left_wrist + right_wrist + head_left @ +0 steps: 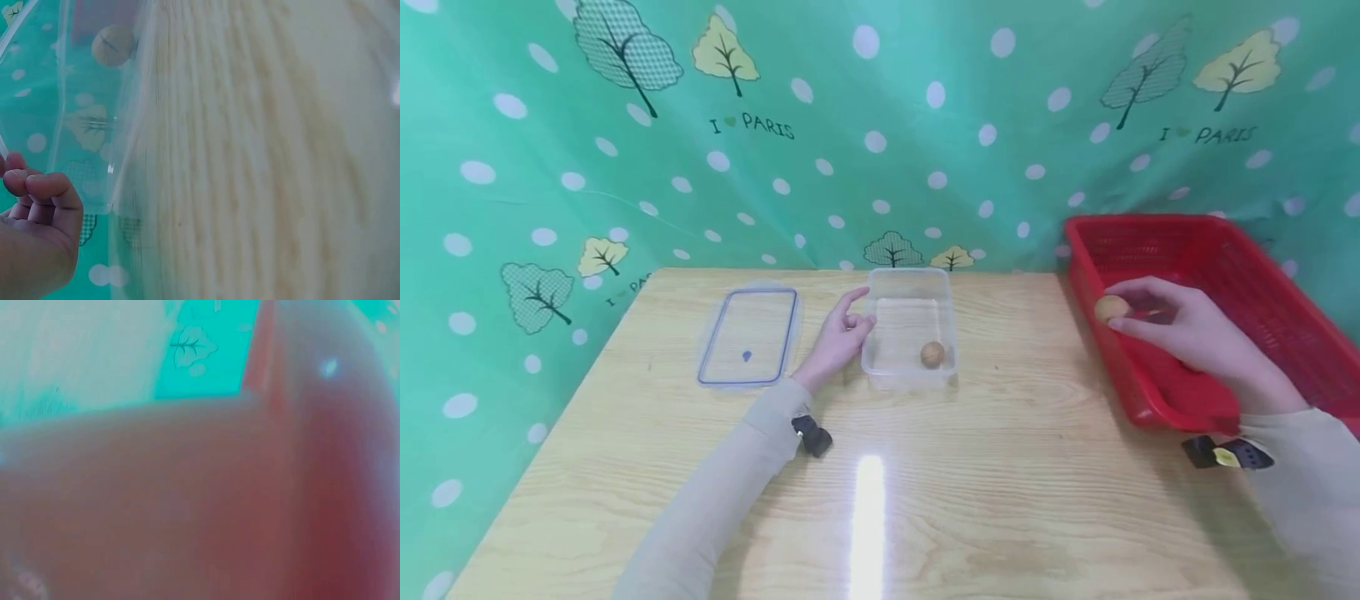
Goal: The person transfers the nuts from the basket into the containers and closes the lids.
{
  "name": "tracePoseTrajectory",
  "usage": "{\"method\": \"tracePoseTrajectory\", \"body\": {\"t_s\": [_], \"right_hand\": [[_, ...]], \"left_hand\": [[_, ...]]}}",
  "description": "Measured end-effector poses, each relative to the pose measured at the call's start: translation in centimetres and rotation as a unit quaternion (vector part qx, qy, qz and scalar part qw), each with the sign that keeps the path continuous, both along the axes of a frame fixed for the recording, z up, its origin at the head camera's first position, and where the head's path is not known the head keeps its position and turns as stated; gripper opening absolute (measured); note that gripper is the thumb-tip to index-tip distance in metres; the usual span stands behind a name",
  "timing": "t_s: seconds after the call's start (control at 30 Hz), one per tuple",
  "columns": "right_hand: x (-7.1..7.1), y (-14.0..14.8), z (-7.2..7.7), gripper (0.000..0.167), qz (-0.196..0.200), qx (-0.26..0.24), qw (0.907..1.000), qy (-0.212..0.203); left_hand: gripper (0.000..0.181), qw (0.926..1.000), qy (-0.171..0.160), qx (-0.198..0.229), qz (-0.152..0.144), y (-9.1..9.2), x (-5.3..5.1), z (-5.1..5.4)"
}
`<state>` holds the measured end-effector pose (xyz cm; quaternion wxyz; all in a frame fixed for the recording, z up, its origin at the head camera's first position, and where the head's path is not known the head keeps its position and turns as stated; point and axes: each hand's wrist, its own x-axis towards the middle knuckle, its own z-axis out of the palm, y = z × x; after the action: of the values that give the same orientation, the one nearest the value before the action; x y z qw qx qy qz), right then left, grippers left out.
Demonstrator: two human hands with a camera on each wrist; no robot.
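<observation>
A clear rectangular container (908, 382) stands open on the table, with a round brown, walnut-like ball (932, 355) in its near right corner; the left wrist view shows this ball (113, 45) through the clear wall. My left hand (838, 333) grips the container's left rim, and its curled fingers show in the left wrist view. Above the left wall of a red basket (1120, 367), my right hand (1198, 329) pinches a similar ball (1111, 310) between thumb and fingertips. The right wrist view is blurred and filled mostly by red and brownish surfaces; it does not show the ball.
A clear lid (748, 333) with a blue seal lies flat on the wooden table (962, 500), left of the container. Behind the table hangs a green dotted cloth (925, 150). The basket's high walls stand at the right.
</observation>
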<state>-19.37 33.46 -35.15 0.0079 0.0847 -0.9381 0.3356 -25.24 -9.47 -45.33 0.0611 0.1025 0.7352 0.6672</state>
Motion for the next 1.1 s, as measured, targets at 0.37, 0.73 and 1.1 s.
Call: {"method": "tracePoseTrajectory", "body": {"t_s": [0.37,0.73,1.1], "right_hand": [[0.1,-3.1,-0.9,0.048,0.038,-0.005,0.9993,0.003],[-0.3,-6.3,-2.4,0.047,0.116,-0.058,0.9915,0.010],[-1.1,-9.2,-4.4,0.037,0.152,-0.104,0.9828,0.015]], "left_hand": [[0.057,0.9999,0.006,-0.009,0.012,0.1,-0.3,-1.1],[0.057,0.9996,0.017,0.001,0.021,-0.2,-0.1,-1.0],[0.057,0.9996,0.011,0.004,0.026,-0.2,0.2,-0.8]]}}
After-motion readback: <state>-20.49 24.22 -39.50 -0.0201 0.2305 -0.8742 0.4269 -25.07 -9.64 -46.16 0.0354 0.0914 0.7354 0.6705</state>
